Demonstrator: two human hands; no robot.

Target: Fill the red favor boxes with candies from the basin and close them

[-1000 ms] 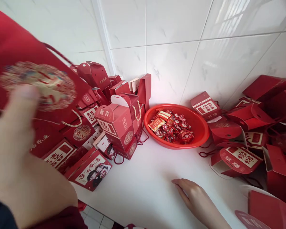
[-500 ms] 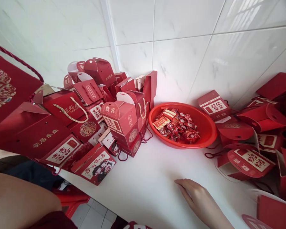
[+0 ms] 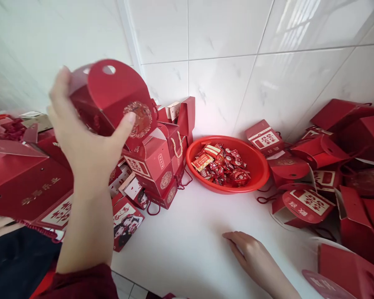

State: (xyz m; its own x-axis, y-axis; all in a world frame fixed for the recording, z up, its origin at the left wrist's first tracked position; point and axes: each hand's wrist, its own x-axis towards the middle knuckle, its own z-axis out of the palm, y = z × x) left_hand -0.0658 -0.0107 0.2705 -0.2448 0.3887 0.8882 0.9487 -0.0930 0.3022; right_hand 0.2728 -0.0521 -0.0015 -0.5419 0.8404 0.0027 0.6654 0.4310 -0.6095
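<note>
My left hand (image 3: 87,145) is raised over the stacked boxes at the left, its thumb and fingers gripping a red gift box (image 3: 115,95) with a rounded, holed flap and a gold round emblem. My right hand (image 3: 249,253) rests low on the white table (image 3: 180,245), its fingers together and pointing left; whether anything is in them is hidden. Beyond it stands a red plastic basket (image 3: 262,176) holding wrapped sweets (image 3: 224,164). Below the held box are stacked red boxes (image 3: 152,158), one with a cream rope handle.
More red boxes (image 3: 308,203) with cords crowd the right side, some with open flaps. A box with a cartoon couple (image 3: 127,224) stands near the table's left edge. A white tiled wall (image 3: 221,91) rises behind. Another person's hand (image 3: 0,228) shows at the far left.
My left hand has come up into view, gripping the red box above the left stack. The view has shifted slightly to the right. My right hand stays low on the table.
</note>
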